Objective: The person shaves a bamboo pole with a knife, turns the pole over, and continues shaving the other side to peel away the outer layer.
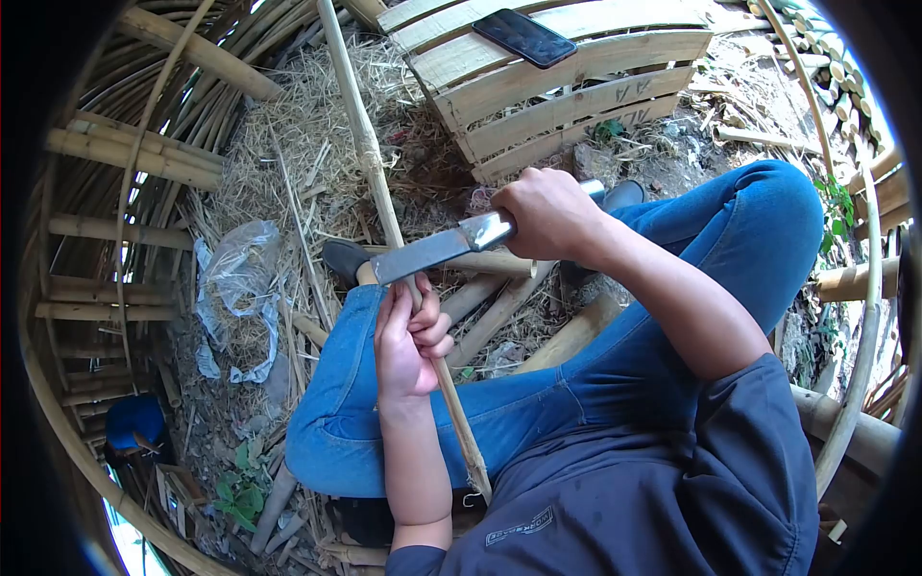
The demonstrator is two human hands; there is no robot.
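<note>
My left hand [410,336] is closed around a long, thin bamboo pole [357,120]. The pole slants from the top of the view down to my lap, its lower end near my shirt. A wide-bladed knife [423,254] with a silvery handle is gripped in my right hand [549,216]. Its blade lies across the pole just above my left fingers and seems to touch it. The far end of the handle sticks out beyond my right fist.
A slatted wooden crate [567,91] stands ahead, with a dark phone [525,38] on top. Cut bamboo pieces [576,331] lie between my bent legs. A clear plastic bag [240,274] rests on the straw-strewn ground at left. Bamboo poles [134,154] line the left side.
</note>
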